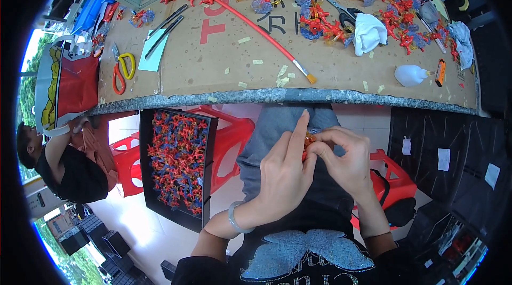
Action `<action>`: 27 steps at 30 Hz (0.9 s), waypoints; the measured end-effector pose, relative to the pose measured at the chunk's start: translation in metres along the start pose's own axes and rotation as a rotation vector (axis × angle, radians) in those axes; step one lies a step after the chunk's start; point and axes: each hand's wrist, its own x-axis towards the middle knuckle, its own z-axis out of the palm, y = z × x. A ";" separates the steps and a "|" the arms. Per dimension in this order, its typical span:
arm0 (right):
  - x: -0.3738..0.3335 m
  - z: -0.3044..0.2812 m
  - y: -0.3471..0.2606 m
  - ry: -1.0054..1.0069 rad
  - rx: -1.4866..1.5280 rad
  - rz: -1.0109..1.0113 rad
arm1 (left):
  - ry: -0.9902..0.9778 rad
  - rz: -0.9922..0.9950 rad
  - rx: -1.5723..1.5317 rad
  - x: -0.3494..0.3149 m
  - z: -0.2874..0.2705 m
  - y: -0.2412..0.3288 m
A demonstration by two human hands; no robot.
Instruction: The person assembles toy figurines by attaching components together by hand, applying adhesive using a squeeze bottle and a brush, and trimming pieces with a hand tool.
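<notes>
Over my lap, my left hand point(286, 165) and my right hand point(344, 158) come together around a small red and orange plastic figure point(309, 140). Its clear bluish part shows above my right thumb and fingers, while most of it is hidden. My left index finger points up along it, and the left thumb presses against its near side. My right thumb and forefinger pinch it from the right. Left of my lap stands a black crate point(210, 151) full of similar red figures with blue clear parts point(178, 162).
A cardboard-covered table point(186, 71) lies ahead with many red figures point(320, 21), a red-handled paintbrush point(266, 34), scissors point(118, 71), a white cloth point(369, 34) and a squeeze bottle point(410, 75). Red stools point(229, 141) flank me. Another person point(69, 162) sits at left.
</notes>
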 end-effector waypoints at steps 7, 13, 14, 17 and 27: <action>-0.002 0.005 -0.008 0.035 -0.120 -0.068 | 0.000 0.007 0.033 -0.001 0.001 0.005; 0.002 0.007 0.001 0.094 -0.154 -0.163 | 0.048 -0.071 -0.200 0.001 0.005 0.003; 0.003 0.007 0.002 0.089 -0.121 -0.171 | 0.047 -0.071 -0.199 0.001 0.005 0.003; 0.005 0.006 0.005 0.066 -0.074 -0.171 | 0.041 -0.096 -0.211 0.000 0.005 0.002; 0.008 -0.008 0.008 -0.122 0.064 0.012 | -0.069 -0.201 -0.255 0.000 0.001 0.002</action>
